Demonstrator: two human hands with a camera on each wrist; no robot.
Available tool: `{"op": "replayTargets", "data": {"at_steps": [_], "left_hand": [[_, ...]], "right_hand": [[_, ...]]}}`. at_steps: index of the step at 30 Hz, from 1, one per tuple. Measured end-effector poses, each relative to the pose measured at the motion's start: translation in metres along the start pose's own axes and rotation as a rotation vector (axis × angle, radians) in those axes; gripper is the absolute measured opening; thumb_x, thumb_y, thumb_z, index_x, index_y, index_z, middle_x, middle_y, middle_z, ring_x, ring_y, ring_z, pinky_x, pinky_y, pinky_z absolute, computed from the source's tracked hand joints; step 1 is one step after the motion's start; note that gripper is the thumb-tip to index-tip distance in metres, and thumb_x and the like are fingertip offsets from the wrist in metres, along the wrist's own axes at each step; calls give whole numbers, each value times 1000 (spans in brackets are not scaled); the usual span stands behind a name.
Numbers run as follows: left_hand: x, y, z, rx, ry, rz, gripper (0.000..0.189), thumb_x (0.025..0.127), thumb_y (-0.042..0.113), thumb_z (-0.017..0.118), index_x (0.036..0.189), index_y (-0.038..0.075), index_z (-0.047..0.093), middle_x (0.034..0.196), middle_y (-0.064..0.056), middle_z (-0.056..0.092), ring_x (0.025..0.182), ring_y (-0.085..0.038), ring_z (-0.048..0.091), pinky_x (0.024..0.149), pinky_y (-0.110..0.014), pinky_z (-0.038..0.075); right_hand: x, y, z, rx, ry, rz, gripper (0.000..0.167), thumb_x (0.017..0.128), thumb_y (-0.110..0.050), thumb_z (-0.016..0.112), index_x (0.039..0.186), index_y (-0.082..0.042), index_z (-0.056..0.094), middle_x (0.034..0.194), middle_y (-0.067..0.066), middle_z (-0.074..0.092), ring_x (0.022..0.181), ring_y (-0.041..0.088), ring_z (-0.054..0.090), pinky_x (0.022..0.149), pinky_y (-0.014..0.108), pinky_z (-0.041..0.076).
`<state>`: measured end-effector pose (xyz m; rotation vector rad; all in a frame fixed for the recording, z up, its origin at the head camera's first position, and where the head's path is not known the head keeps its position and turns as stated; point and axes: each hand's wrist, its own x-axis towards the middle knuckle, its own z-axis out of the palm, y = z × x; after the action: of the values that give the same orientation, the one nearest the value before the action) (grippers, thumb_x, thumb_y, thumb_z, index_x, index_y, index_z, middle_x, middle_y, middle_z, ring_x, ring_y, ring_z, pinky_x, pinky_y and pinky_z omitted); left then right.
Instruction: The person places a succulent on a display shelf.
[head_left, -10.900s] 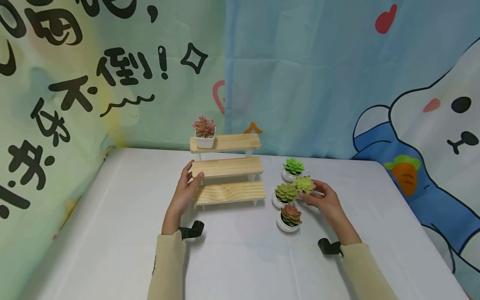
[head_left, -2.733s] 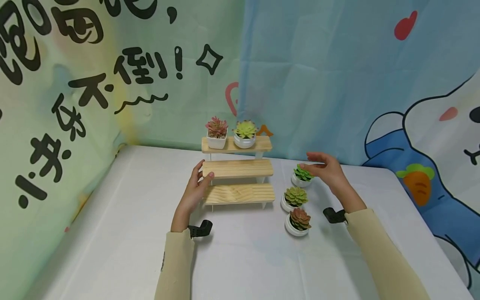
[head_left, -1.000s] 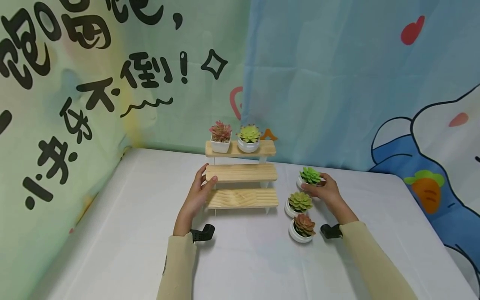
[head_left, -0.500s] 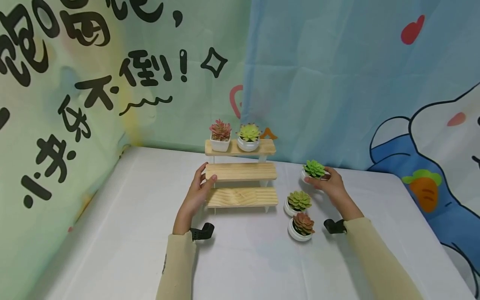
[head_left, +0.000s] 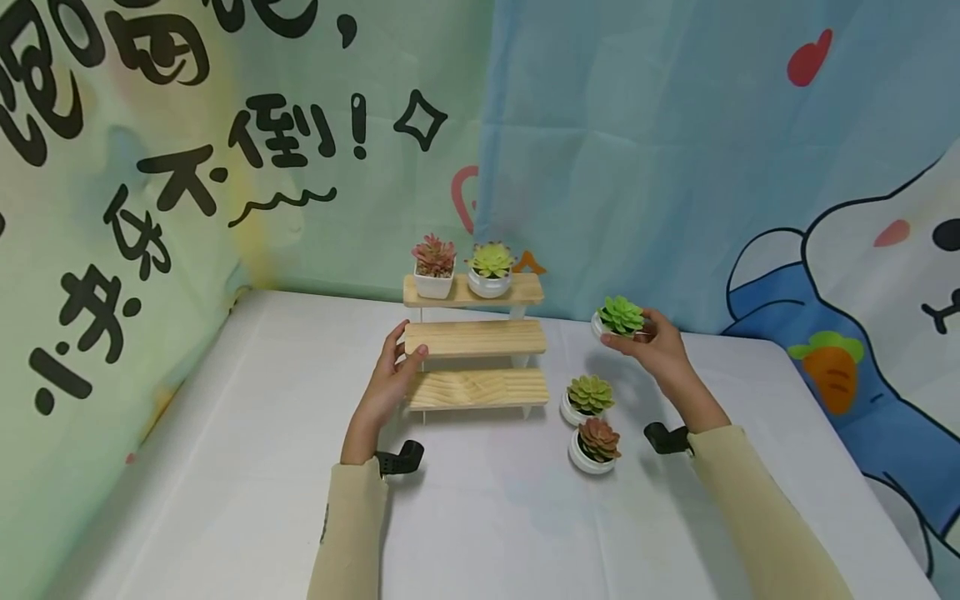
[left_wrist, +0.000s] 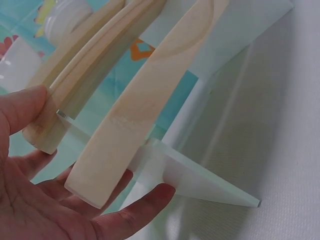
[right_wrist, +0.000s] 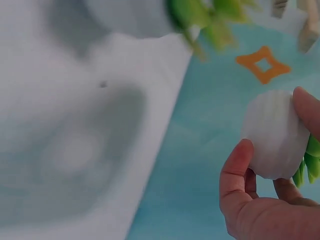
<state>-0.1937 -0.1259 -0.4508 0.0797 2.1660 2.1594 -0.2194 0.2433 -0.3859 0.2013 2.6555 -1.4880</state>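
Note:
My right hand point(head_left: 658, 343) pinches the white round pot of a bright green succulent point(head_left: 621, 315) between thumb and fingers. In the right wrist view the pot point(right_wrist: 276, 135) hangs above the table, its leaves partly hidden. At the left end of a three-tier wooden display stand point(head_left: 476, 337), my left hand point(head_left: 386, 379) grips the middle board. The left wrist view shows the thumb point(left_wrist: 25, 107) on that board's end and fingers beside the clear side support point(left_wrist: 195, 175). A pink succulent in a square pot point(head_left: 433, 267) and a yellow-green succulent point(head_left: 490, 269) stand on the top tier.
Right of the stand, a green succulent point(head_left: 588, 398) and a reddish-brown succulent point(head_left: 596, 446) sit close together in white pots on the white-clothed table point(head_left: 480, 517). Printed fabric backdrops point(head_left: 637, 167) hang directly behind the table's far edge.
The yellow-green succulent went from the table to the top tier. Since then my right hand has taken the bright green succulent and raised it off the table. My left hand keeps its place.

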Motion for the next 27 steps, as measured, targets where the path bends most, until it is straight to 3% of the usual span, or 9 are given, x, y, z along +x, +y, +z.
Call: {"op": "replayTargets", "data": {"at_steps": [3, 11, 20, 27], "left_hand": [[0, 0, -1, -1, 3, 1, 63, 104, 22, 49, 156, 10, 16, 145, -27, 37, 128, -43, 45, 102, -51, 38], [-1, -1, -3, -2, 15, -10, 63, 103, 23, 50, 156, 11, 17, 143, -26, 39, 127, -43, 46, 100, -50, 39], [-1, 0, -5, -26, -1, -4, 65, 103, 23, 51, 156, 11, 16, 143, -26, 38, 129, -42, 45, 101, -51, 38], [2, -2, -3, -15, -17, 8, 65, 103, 24, 51, 156, 12, 16, 142, -26, 39, 129, -42, 46, 99, -50, 40]], "right_hand": [[-4, -13, 3, -10, -12, -17, 95, 90, -31, 71, 155, 0, 9, 151, 33, 25, 135, 45, 30, 106, 56, 32], [-13, -40, 17, -44, -76, -71, 86, 89, -25, 73, 154, -2, 20, 144, 29, 37, 128, 42, 38, 98, 52, 39], [-14, -59, 39, -41, -177, -98, 89, 89, -25, 72, 155, -4, 16, 150, 27, 29, 133, 42, 34, 102, 56, 36], [-17, -71, 54, -34, -202, -128, 84, 89, -23, 73, 153, -3, 22, 148, 25, 34, 130, 41, 38, 102, 55, 35]]}}
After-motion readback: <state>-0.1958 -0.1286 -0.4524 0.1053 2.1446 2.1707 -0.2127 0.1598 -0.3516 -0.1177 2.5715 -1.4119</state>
